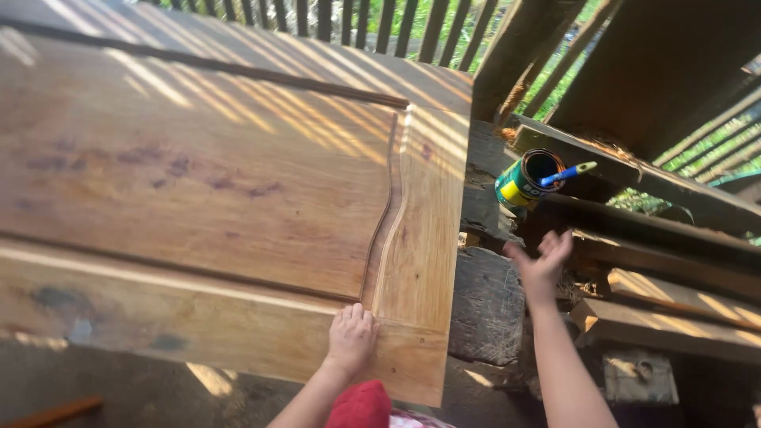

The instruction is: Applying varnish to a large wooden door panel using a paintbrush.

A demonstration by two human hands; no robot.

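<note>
Pressing down flat with the left hand (pixel 351 336) on the large varnished brown wooden door panel (pixel 222 198), fingers together and resting on the lower rail near the panel's right end, just below the curved moulded groove; grip not closed around anything, simply lying on the wood. Reaching out with the right hand (pixel 541 260) into open air to the right of the panel, fingers spread apart and slightly blurred, clamping on nothing. Hovering there below and a little to the right of the green and yellow round metal tin (pixel 524 181), near it but apart. Tilting on its side on dark stacked timber planks (pixel 666 246), the tin showing its open dark mouth, with a blue-handled brush with a yellow tip (pixel 567 172) sticking out of it toward the right. Lying across most of the view, the door panel, striped with sunlight and marked by a few dark stains on its middle field. Sitting between panel and planks, a rough grey weathered wooden block (pixel 485 305). Standing behind, a dark slatted wooden fence (pixel 349 20) with green foliage beyond.
</note>
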